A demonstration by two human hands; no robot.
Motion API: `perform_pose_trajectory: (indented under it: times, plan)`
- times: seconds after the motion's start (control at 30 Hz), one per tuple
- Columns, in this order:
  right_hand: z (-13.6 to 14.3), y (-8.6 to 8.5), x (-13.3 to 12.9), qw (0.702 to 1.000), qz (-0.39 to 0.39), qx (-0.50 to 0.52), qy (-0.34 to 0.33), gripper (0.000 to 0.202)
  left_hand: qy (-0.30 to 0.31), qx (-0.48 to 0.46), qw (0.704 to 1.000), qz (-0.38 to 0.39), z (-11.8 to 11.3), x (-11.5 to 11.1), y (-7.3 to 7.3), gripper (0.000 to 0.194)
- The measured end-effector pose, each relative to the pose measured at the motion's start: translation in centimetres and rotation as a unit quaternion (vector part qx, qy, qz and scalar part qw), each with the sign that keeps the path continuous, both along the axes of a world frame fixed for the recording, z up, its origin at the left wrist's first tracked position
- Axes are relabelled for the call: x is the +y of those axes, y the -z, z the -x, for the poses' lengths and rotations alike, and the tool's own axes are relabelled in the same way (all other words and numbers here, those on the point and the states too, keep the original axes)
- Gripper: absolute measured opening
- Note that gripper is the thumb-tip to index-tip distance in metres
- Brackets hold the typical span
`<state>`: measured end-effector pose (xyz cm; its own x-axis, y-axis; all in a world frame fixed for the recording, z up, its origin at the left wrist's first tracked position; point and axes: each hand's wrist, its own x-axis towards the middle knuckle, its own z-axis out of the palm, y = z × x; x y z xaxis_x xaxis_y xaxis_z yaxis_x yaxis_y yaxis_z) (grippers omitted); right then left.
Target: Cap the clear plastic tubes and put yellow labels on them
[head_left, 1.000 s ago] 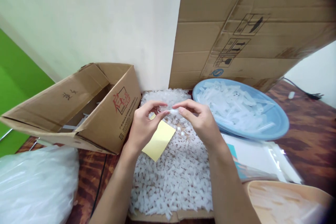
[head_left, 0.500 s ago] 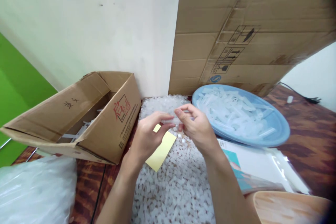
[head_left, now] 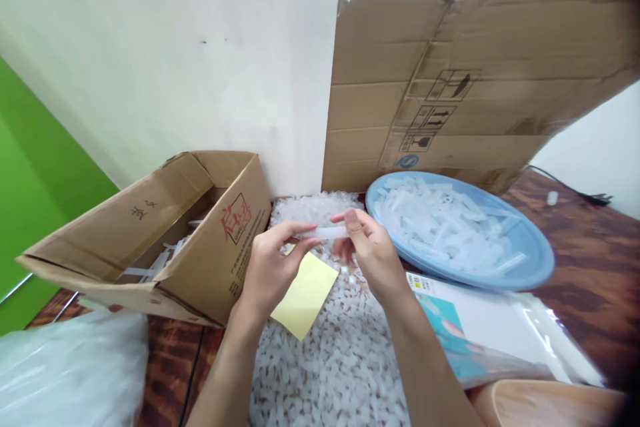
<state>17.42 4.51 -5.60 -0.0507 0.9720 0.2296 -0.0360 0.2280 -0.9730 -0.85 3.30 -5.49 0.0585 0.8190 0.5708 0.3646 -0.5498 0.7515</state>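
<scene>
Between my two hands is a short translucent white plastic tube (head_left: 327, 233), held level above the table. My left hand (head_left: 277, 260) pinches its left end between thumb and fingers. At the tube's right end, my right hand (head_left: 367, 247) has thumb and forefinger closed on it, the other fingers curled beneath. Below them a yellow paper slip (head_left: 305, 297) lies on a wide spread of small white plastic pieces (head_left: 330, 373). Just behind the hands is a heap of clear plastic pieces (head_left: 320, 205).
An open cardboard box (head_left: 250, 233) with white strips inside stands left. A blue basin (head_left: 543, 260) of translucent strips sits right, before a large carton (head_left: 370, 107). Plastic-wrapped packets (head_left: 505, 320), a tan tray (head_left: 495, 400) and a clear plastic bag (head_left: 75, 367) lie nearer.
My view has tilted up slightly, so the surroundings sit lower. My hands have drawn a little apart, and more of the tube shows between them.
</scene>
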Motion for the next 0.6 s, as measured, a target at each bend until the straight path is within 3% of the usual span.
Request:
perform_pose_trajectory:
  times: [0.13, 0.23, 0.33, 0.4, 0.47, 0.53, 0.6]
  plan:
    - [-0.1, -0.2, 0.0, 0.996, -0.078, 0.024, -0.034, 0.040, 0.003, 0.012, 1.000, 0.023, 0.0, 0.0, 0.0, 0.012]
    - [0.1, 0.1, 0.2, 0.999, -0.013, -0.024, 0.030, 0.034, 0.015, 0.051, 0.998, -0.020, -0.4, 0.0, 0.0, 0.012]
    - [0.2, 0.5, 0.4, 0.997, 0.028, -0.026, 0.066, 0.042, 0.010, 0.073, 0.997, -0.036, -0.8, -0.1, 0.1, 0.013]
    - [0.0, 0.4, 0.4, 0.999, -0.004, 0.034, 0.033, 0.035, -0.005, 0.053, 0.999, 0.004, -1.0, -0.1, 0.2, 0.012]
    - [-0.2, 0.1, 0.2, 0.993, -0.028, 0.104, -0.041, 0.033, -0.007, 0.007, 0.998, 0.063, -1.0, 0.0, 0.2, 0.014]
    - [-0.3, -0.3, -0.1, 0.980, -0.015, 0.169, -0.101, 0.045, 0.024, -0.035, 0.992, 0.119, -1.1, -0.1, 0.1, 0.018]
    - [-0.2, -0.4, -0.2, 0.968, 0.010, 0.225, -0.107, 0.049, 0.072, -0.056, 0.983, 0.159, -1.2, -0.2, 0.0, 0.020]
